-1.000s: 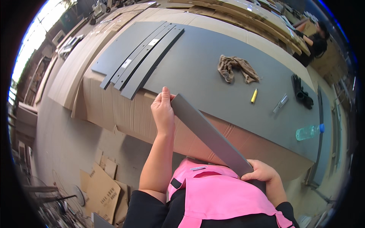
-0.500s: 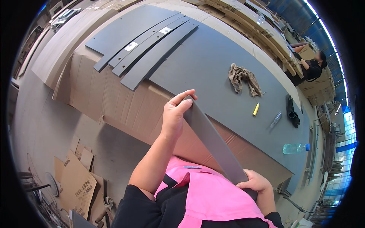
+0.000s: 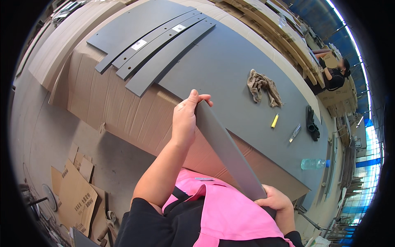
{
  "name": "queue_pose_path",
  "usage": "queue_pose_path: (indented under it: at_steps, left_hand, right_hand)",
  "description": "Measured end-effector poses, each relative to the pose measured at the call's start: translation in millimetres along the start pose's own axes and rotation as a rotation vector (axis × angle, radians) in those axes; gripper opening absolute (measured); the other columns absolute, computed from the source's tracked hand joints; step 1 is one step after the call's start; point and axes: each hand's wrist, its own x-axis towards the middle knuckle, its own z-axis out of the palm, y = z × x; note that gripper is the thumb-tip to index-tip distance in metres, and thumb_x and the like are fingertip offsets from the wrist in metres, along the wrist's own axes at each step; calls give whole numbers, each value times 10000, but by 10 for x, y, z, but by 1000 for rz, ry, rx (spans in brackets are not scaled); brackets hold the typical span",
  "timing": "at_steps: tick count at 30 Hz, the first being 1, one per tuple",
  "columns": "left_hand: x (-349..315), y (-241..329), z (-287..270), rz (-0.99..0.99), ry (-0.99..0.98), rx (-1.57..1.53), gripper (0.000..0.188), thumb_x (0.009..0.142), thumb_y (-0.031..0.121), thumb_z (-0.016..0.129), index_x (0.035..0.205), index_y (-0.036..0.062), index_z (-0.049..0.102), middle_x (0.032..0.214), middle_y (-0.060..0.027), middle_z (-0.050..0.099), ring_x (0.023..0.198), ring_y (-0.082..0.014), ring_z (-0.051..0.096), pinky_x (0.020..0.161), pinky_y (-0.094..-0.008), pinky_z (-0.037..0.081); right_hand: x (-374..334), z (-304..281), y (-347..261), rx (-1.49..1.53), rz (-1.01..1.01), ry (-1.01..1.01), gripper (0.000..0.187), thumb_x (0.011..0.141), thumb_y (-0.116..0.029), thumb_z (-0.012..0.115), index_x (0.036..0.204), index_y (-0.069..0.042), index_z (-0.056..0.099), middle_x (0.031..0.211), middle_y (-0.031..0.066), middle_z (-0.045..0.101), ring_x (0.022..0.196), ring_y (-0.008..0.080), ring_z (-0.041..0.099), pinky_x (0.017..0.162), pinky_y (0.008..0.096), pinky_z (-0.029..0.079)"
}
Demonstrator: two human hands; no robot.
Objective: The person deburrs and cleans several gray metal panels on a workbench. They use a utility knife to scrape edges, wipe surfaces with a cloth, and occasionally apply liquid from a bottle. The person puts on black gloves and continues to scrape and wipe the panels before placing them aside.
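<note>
A long grey board strip (image 3: 230, 150) slants across in front of my pink apron, held at both ends. My left hand (image 3: 188, 115) grips its far upper end, with the thumb raised along the edge and fingertips showing behind. Its near lower end sits in my right hand (image 3: 276, 201), the thumb lying on its face. Beyond it, on the large grey panel (image 3: 218, 61), several similar strips lie side by side; the nearest is a plain grey strip (image 3: 168, 59). Two white labels (image 3: 139, 44) are stuck on the strips behind it.
On the panel lie a crumpled brown cloth (image 3: 263, 87), a yellow tube-like object (image 3: 275, 121), a utility knife (image 3: 295, 133), a dark glove (image 3: 312, 123) and a clear bottle (image 3: 314, 164). Flattened cardboard (image 3: 78, 197) leans on the floor at lower left. A person (image 3: 335, 78) stands at far right.
My left thumb has lifted from the strip's face and now points up by its edge. The strip stays in both hands. The whole view has shifted slightly.
</note>
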Motion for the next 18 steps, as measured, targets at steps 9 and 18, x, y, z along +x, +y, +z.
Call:
queue_pose_path:
  at_steps: [9,18]
  left_hand:
    - [-23,-4,-117,61,-141,132,402,920,85,609,1306,-14,664,1120,-78,709,953,-130,638,868,-285,530]
    - [8,10,-79,-56,-170,-101,417,904,49,583,1309,-6,667,1134,-82,696,975,-139,640,896,-304,540]
  right_hand:
    - [65,-158,-5,-49,58,-10,650,825,-103,814,1401,34,546,1308,73,643,1198,168,579,1049,326,449]
    - [85,-192,-59,-67,13,-15,670,823,-139,831,1405,33,547,1330,74,635,1216,169,571,1063,326,439]
